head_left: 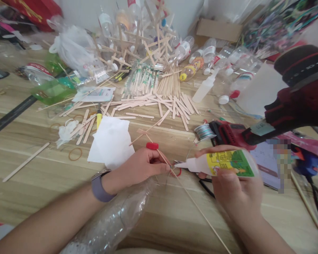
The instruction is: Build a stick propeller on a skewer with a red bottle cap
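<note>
My left hand (141, 163) pinches a long thin wooden skewer (198, 208), which runs from the upper left down to the bottom edge. A red bottle cap (152, 145) sits just above its knuckles, against the sticks. Beyond it, flat craft sticks (141, 132) cross at the skewer's upper end. Squeezed in my right hand (237, 192) is a glue bottle (229, 163) with a yellow and green label. Its white nozzle points left, close to my left fingertips; whether it touches the skewer I cannot tell. A clear plastic bottle (116, 218) lies beneath my left wrist.
Loose craft sticks (145, 102), a bundle of skewers (169, 84) and several plastic bottles (209, 51) fill the back. White paper (111, 141) lies left of centre. A red and black power tool (288, 102), a wire spool (205, 132) and a blue glue gun (307, 160) are at right.
</note>
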### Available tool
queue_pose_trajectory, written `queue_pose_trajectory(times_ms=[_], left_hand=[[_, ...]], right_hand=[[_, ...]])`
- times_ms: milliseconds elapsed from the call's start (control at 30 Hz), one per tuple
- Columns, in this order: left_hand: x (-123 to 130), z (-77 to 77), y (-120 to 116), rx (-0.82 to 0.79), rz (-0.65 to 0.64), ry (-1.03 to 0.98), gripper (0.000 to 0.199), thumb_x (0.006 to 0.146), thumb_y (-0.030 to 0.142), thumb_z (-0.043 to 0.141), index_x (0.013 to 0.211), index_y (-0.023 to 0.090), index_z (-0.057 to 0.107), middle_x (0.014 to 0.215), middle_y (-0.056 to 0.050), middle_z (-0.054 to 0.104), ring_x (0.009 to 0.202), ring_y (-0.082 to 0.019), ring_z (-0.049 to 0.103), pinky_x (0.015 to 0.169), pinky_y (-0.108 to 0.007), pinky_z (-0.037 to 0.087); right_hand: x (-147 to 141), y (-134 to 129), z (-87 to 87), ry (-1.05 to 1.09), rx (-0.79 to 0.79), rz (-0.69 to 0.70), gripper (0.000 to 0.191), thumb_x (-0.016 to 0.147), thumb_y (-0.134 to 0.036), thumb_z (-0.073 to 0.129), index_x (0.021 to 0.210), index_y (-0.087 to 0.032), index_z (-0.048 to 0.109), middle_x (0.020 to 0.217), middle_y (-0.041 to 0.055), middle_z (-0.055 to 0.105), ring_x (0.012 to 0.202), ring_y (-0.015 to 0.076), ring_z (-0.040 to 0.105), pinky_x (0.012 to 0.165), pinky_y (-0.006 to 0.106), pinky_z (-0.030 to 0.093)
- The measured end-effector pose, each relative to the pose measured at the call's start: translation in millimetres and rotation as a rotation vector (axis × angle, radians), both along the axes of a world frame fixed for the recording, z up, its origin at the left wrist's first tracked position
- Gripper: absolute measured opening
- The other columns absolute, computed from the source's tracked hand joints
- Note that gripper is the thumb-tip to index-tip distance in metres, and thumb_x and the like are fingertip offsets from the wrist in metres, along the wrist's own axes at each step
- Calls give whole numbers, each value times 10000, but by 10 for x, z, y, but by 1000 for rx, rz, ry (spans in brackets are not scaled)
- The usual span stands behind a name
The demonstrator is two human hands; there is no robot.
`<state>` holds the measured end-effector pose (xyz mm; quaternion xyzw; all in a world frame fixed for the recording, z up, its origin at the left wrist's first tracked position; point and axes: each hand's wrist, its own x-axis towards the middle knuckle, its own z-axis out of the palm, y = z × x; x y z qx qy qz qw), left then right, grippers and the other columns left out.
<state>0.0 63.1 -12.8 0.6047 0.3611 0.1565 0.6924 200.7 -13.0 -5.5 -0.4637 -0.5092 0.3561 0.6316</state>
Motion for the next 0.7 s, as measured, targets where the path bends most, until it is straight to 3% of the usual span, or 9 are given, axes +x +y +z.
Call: queue_pose_trajectory(times_ms=[200, 567, 700], left_hand=[[2, 6, 4, -11, -4, -3, 139, 803, 291, 669, 803, 153, 684, 739, 10, 680, 704, -127, 583, 644, -237, 399], [4, -3, 12, 17, -20, 23, 143, 805, 289, 661, 800, 148, 684, 730, 9, 667, 686, -121, 559, 639, -233, 396], [9, 13, 18, 8, -31, 3, 119, 792, 270, 669, 779, 152, 679, 737, 7, 682, 707, -129, 582, 655, -236, 405]], right_hand=[[-9, -21, -5, -17, -44, 90, 228, 865, -352, 662, 1073, -268, 620, 938, 74, 686, 629, 187, 625, 504, 326, 560], [-28, -17, 24, -129, -52, 72, 228, 862, -354, 668, 1058, -264, 596, 944, 61, 717, 609, 184, 653, 512, 321, 552], [-21, -8, 17, -194, -36, 57, 226, 860, -361, 665, 1055, -270, 596, 951, 74, 722, 719, 236, 686, 540, 351, 545]])
